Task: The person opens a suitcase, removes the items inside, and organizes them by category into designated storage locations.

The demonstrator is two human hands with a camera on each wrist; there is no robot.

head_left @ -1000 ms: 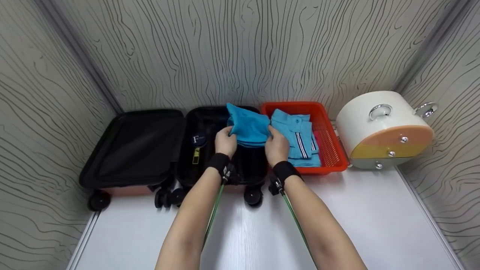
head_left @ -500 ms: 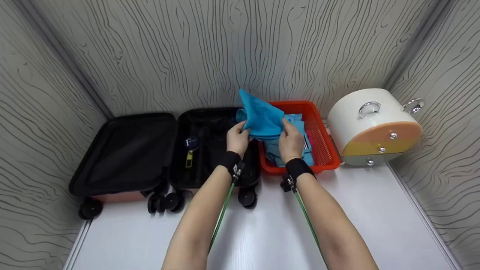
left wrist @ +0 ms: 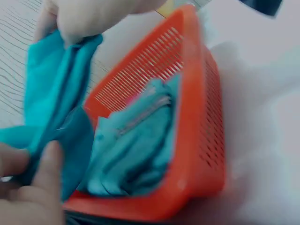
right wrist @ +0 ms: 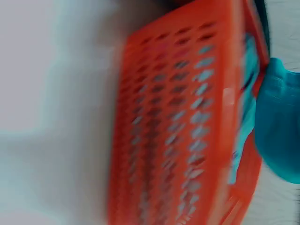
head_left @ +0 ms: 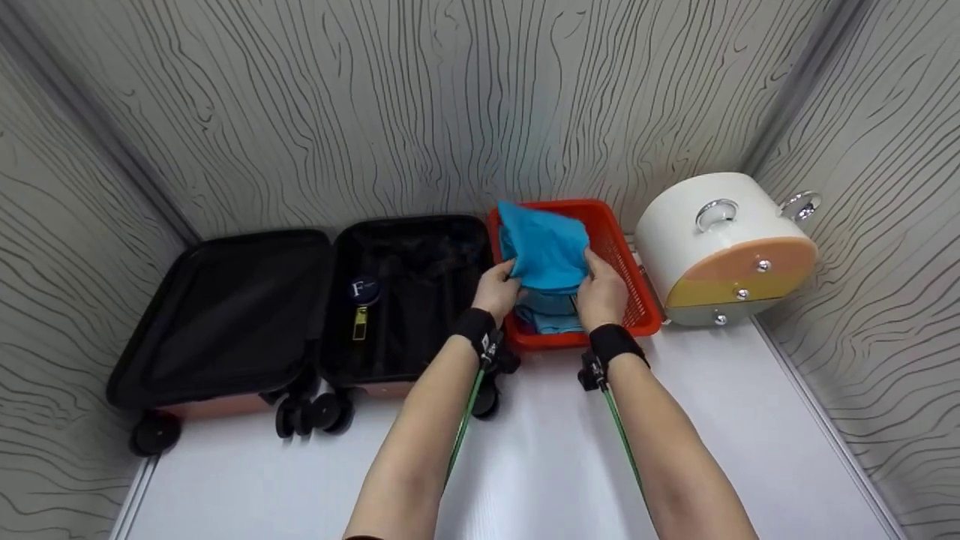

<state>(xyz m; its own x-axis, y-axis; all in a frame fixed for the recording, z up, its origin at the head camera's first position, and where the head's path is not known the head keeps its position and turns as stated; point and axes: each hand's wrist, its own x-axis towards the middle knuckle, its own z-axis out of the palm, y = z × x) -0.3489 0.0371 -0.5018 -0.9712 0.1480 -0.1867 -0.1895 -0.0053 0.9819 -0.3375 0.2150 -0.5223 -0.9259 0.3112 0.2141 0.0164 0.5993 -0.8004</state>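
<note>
A folded blue cloth garment (head_left: 551, 247) hangs between both hands above the red plastic basket (head_left: 637, 311). The left hand (head_left: 496, 292) pinches its left edge, with thumb and fingers on the fabric in the left wrist view. On the opposite edge, the right hand (head_left: 602, 294) grips the cloth. Light blue folded clothes (left wrist: 136, 140) lie inside the basket, one with a striped band. In the right wrist view the garment (right wrist: 281, 126) shows at the right edge, but the right hand's fingers are out of that frame.
An open black-lined suitcase (head_left: 409, 300) lies left of the basket, its other half (head_left: 225, 307) further left. A round tin marked F (head_left: 364, 290) and a yellow-black item (head_left: 361, 323) lie in it. A white drawer box (head_left: 724, 255) stands right of the basket.
Both hands have carried the blue garment rightward, from over the suitcase to over the red basket. It rose midway and is now lower again. The head view has shifted to the right.
</note>
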